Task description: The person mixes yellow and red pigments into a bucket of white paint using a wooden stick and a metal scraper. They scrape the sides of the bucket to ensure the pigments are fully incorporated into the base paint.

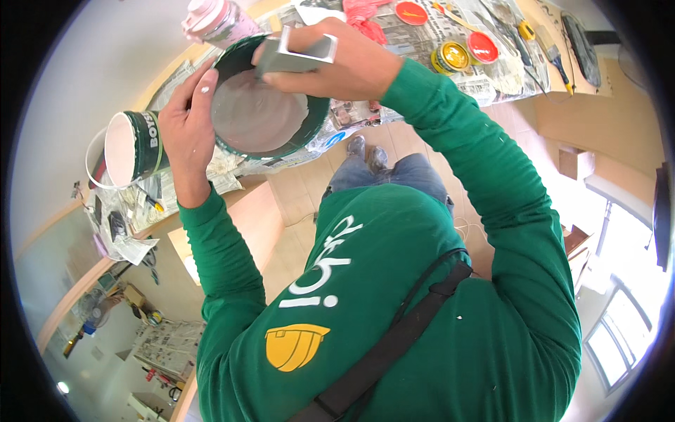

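My right hand [355,62] grips a grey angular piece [299,63], long side running left to right, over the far part of the green bucket [320,118] of greyish paint [259,116], left hand [191,119] holding its left rim

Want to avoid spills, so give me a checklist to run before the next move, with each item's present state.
1. Left hand at the rim of the dark green bucket: ok.
2. Grey angled tool held in the right hand: ok.
3. Newspaper spread around the bucket: ok.
4. Yellow paint tin covered: not ok, it stands open.
5. Pinkish-grey mixture even down to the bottom: cannot tell, only its surface shows.
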A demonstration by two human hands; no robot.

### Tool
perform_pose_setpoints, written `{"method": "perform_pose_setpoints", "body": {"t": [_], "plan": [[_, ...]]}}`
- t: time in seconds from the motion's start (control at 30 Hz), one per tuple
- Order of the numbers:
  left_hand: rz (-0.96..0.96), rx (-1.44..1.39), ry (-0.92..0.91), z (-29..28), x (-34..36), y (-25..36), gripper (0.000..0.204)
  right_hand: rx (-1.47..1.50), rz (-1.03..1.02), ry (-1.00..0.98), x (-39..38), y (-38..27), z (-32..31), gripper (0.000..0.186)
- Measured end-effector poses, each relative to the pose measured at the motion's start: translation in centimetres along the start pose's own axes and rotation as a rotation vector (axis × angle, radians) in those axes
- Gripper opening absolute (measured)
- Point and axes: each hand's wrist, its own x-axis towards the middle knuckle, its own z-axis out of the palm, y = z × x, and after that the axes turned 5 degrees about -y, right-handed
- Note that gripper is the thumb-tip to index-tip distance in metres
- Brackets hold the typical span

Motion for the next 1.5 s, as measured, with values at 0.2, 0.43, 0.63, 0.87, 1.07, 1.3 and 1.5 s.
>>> {"method": "perform_pose_setpoints", "body": {"t": [0.2,0.43,0.63,0.87,1.07,1.3,1.5], "plan": [[-0.03,-0.018,0.026,0.7,-0.1,-0.3,0.031,0.259,0.114,-0.068,-1.8,-1.2,1.5,0.03],[-0.012,-0.103,0.051,1.4,0.3,-0.3,0.032,0.22,0.086,0.008,-2.4,1.3,0.8,0.028],[-0.034,0.039,0.065,2.0,0.3,0.2,0.03,0.387,0.092,0.045,-2.0,0.0,2.0,0.028],[-0.059,-0.004,0.054,1.7,-0.1,0.1,0.029,0.38,0.043,-0.082,-3.1,2.3,0.6,0.025],[-0.027,0.164,0.075,1.9,-2.2,1.1,0.03,0.431,0.032,-0.011,-1.9,3.1,1.1,0.03],[-0.01,0.124,0.141,2.9,-2.8,1.4,0.032,0.417,0.088,-0.101,-4.9,2.8,1.3,0.026],[-0.031,0.193,0.089,2.7,-2.5,1.7,0.033,0.336,0.091,-0.012,-2.7,2.7,0.8,0.033]]}}
